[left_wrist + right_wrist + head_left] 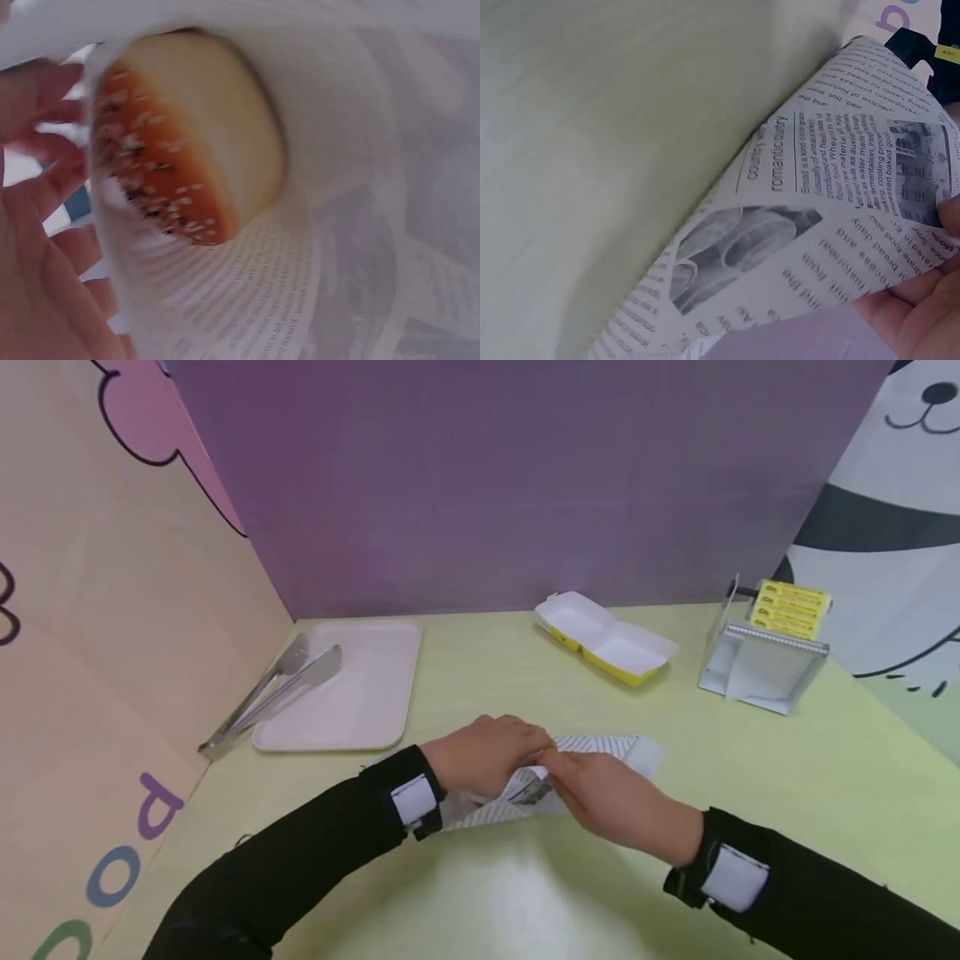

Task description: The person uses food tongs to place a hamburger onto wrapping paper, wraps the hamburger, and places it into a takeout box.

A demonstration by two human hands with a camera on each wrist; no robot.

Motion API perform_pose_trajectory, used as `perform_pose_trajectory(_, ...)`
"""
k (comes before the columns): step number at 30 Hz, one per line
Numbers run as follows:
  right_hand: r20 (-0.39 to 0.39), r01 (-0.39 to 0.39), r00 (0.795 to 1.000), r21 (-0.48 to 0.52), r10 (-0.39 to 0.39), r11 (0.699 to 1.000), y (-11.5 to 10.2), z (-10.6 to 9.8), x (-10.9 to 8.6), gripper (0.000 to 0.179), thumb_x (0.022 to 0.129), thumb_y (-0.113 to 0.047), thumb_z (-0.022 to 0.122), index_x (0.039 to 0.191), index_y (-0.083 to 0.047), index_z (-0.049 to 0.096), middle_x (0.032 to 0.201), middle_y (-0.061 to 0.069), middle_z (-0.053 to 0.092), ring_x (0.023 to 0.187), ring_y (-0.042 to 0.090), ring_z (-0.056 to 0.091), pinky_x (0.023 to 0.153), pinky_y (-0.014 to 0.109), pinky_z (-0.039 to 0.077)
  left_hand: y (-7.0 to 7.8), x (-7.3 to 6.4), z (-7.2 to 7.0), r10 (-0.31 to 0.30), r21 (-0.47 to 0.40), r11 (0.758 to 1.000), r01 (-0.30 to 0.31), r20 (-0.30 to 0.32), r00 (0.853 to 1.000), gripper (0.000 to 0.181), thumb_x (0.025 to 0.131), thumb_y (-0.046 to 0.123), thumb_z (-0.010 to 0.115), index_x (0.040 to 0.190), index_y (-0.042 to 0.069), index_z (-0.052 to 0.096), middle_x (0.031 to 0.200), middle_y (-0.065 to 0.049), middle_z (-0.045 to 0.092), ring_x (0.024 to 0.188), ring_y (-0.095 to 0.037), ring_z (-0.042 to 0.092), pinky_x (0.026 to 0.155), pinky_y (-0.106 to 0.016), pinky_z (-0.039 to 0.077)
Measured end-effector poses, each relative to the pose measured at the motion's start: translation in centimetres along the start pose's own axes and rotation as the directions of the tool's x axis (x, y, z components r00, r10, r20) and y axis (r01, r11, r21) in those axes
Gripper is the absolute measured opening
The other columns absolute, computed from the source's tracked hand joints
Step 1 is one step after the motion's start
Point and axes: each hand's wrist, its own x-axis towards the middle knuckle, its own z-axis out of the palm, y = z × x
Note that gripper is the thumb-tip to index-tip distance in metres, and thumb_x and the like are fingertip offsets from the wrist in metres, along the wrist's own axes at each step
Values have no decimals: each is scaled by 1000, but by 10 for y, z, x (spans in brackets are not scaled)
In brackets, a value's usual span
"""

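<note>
A sheet of newsprint-patterned wrapping paper (600, 744) lies partly folded over at the front middle of the table. My left hand (487, 756) grips the fold from above, its fingertips close against those of my right hand (618, 802). In the right wrist view, the right thumb and fingers pinch the edge of the printed paper (780, 180), which slants up in a cone-like fold. Inside the paper, the left wrist view shows a round bun (232, 127) with a browned, seed-sprinkled top. From the head view the bun is hidden.
At the left, metal tongs (270, 681) lie across a pale tray (375, 693). An opened white-and-yellow food box (626, 647) stands at the back. To its right is a clear holder (772, 672) with yellow packets (789, 608). A purple wall (487, 485) bounds the table behind.
</note>
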Motion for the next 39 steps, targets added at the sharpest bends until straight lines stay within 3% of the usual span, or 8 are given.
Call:
perform_pose_trajectory(6,81,-77,994,56,72,996,2,-7,7,7,96,-1,55,97,-6,49,65,-7,46,56,4,47,52,21,40,0,-4,-12,-19,-69,997,21,23,1000,43,93,-1,51,133,13,60,144,-6,47,132,-23,43,108,-38,36)
perform_pose_trajectory(11,121,-147,984,99,135,984,4,-7,12,9,99,-4,51,93,-7,46,62,-7,37,52,4,36,50,21,32,-4,-8,-15,-38,-152,988,29,-57,998,24,102,16,50,112,10,70,109,-2,66,101,-13,60,92,-29,47)
perform_pose_trajectory(15,140,-186,976,129,168,974,7,-6,16,10,99,-5,51,91,-9,46,64,-6,39,55,5,39,51,21,35,-10,-14,-20,-110,-323,942,91,-41,993,41,105,36,41,96,12,72,82,2,66,75,-7,60,74,-26,49)
perform_pose_trajectory(17,147,-200,973,137,180,970,9,-6,18,10,99,-6,51,91,-9,47,64,-5,40,56,6,41,52,22,36,-12,-16,-21,-137,-368,921,126,-4,991,41,101,44,47,95,13,73,81,5,66,72,-6,59,71,-26,49)
perform_pose_trajectory(23,146,-238,966,205,211,949,18,-7,23,13,99,-8,52,87,-10,51,64,-7,40,55,4,39,52,22,36,-14,-16,-19,-83,-268,959,88,29,996,26,85,34,75,101,13,73,98,6,67,82,-4,60,74,-22,50)
perform_pose_trajectory(30,163,-289,955,321,248,902,30,-9,27,16,99,-11,54,83,-11,58,62,-8,38,55,5,37,55,24,35,-16,-12,-14,-51,-236,970,54,16,999,27,93,26,67,114,9,71,116,-3,65,99,-10,61,84,-23,49)
perform_pose_trajectory(35,169,-297,952,314,255,902,35,-9,29,16,100,-11,52,88,-9,62,66,-6,44,59,7,42,58,25,37,-16,-8,-12,-68,-255,964,73,28,997,28,96,28,63,116,9,70,122,-5,62,105,-11,59,90,-26,48)
perform_pose_trajectory(39,179,-311,946,284,269,907,36,-9,34,17,100,-9,51,86,-8,61,65,-6,43,58,8,41,58,26,36,-17,-5,-11,-66,-276,959,69,22,998,19,97,27,61,105,12,70,111,-2,65,95,-9,60,83,-24,48)
